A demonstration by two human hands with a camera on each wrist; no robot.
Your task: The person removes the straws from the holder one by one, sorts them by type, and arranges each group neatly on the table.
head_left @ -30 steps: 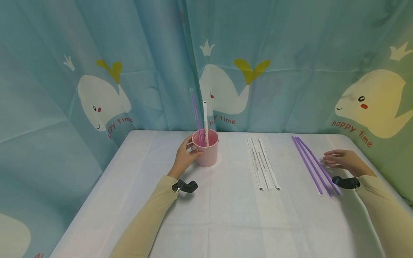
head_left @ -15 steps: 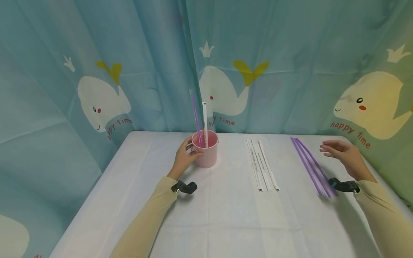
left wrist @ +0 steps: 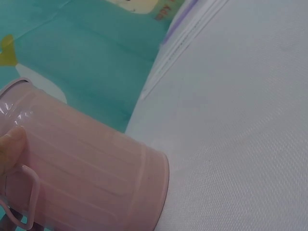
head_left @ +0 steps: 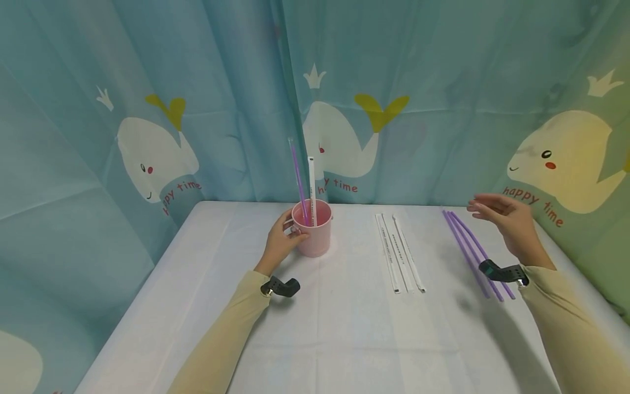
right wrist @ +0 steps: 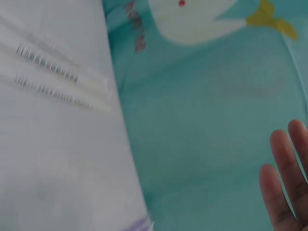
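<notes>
My left hand (head_left: pixel 279 245) grips a small pink bucket (head_left: pixel 315 241) by its left side, thumb on the outer wall next to the handle. Leaning inside the bucket are a purple straw (head_left: pixel 297 175) and a white paper-wrapped straw (head_left: pixel 312 186). The left wrist view shows the ribbed bucket wall (left wrist: pixel 96 163) and part of the thumb (left wrist: pixel 12 149). Above the right part of the table, my right hand (head_left: pixel 512 225) is raised near several purple straws (head_left: pixel 467 249) and holds nothing. Its fingers (right wrist: pixel 286 178) are extended in the right wrist view.
Three white-wrapped straws (head_left: pixel 400 254) lie side by side between the bucket and the purple straws. A white cloth covers the table (head_left: pixel 364 328). Behind its far edge hangs a blue-green curtain (head_left: pixel 443 137) with whale prints.
My right hand has risen from beside the purple straws and moved left and away, over their far ends. The left hand stays on the bucket.
</notes>
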